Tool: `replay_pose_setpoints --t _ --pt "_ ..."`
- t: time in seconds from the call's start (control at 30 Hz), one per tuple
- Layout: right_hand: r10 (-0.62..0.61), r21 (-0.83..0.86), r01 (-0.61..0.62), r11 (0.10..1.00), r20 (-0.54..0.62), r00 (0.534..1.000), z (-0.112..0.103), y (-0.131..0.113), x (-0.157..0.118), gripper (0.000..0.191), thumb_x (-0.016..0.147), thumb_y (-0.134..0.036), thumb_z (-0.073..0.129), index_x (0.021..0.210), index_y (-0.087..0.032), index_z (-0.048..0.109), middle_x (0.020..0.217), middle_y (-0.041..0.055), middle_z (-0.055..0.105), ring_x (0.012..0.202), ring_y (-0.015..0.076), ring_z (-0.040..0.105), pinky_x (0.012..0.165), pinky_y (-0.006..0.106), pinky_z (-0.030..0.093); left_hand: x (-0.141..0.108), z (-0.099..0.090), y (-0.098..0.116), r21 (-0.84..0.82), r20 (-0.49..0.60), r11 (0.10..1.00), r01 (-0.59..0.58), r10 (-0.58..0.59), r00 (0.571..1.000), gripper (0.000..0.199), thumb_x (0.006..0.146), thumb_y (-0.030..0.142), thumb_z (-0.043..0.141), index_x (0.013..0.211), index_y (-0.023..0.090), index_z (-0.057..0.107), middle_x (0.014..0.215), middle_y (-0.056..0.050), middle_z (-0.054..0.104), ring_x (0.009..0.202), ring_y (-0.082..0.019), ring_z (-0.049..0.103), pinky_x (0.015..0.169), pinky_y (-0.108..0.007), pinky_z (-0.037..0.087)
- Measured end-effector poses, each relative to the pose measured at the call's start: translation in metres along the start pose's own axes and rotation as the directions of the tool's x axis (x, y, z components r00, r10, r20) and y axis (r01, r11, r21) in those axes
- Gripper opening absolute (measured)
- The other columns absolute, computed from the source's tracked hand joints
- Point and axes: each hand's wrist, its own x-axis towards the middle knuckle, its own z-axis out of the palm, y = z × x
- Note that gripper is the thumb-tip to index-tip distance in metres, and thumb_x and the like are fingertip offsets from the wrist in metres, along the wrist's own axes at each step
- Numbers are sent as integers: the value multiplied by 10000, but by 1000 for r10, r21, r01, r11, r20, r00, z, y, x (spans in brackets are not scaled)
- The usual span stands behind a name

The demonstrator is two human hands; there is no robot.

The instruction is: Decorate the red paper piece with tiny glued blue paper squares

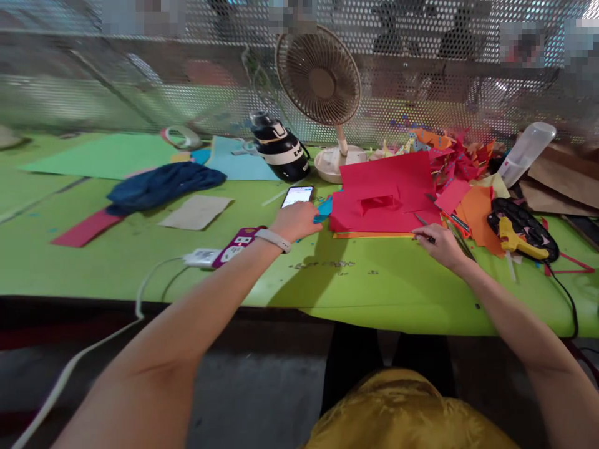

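Red folded-paper card (384,186), lying half-open at twelve o'clock; grasping dark pointed tool (420,219) in right hand (442,244); in left hand (296,221), hold unclear.

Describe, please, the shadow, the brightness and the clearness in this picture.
Head view: a soft dark shadow crosses the green table below the red card; head view: the phone screen glows whitish, its text unreadable; head view: pixel blocks hide patches along the top.

- Clock centre, folded card (384,176): red.
- 11 o'clock, fan (322,82): tan.
- 10 o'clock, bottle (285,154): black, white band, dark lettering.
- 9 o'clock, cloth (161,187): dark blue.
- 2 o'clock, paper heap (461,156): red, orange, partly blue-dotted.
- Table (116,268): lime green.
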Motion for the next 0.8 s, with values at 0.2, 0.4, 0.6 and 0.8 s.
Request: replay_pose_setpoints --t 0.2,0.4,0.6,0.8 --pt "-37 -51 38 998 17 999 2 1 0 205 875 -207 543 991 -207 712 885 68 740 830 206 654 767 333 506 -5 1 20 262 10 963 55 -60 998 330 840 184 386 909 85 693 992 -199 673 925 -307 632 733 -371 460" --pt "-64 -58 66 996 33 997 4 0 0 214 878 -219 534 993 -199 714 873 74 737 821 201 657 767 335 514 -1 -6 10 -139 -172 965 224 -246 954 204 741 317 562 766 158 687 849 -123 696 788 -298 634 656 -362 456" --pt "-57 -55 55 997 -37 998 -1 -3 2 225 882 -223 520 997 -213 713 873 73 733 817 202 655 770 345 513 -15 -33 20 -434 -455 891 135 -346 821 179 777 274 555 846 142 654 839 -83 688 760 -223 626 726 -332 477" --pt "-117 -75 96 993 -375 919 -29 -31 5 257 919 -249 488 1096 -213 671 976 82 722 946 211 644 884 377 490 -52 -15 90 -107 -560 945 -309 199 804 216 908 256 455 966 180 648 1072 -108 679 960 -240 626 803 -351 479"
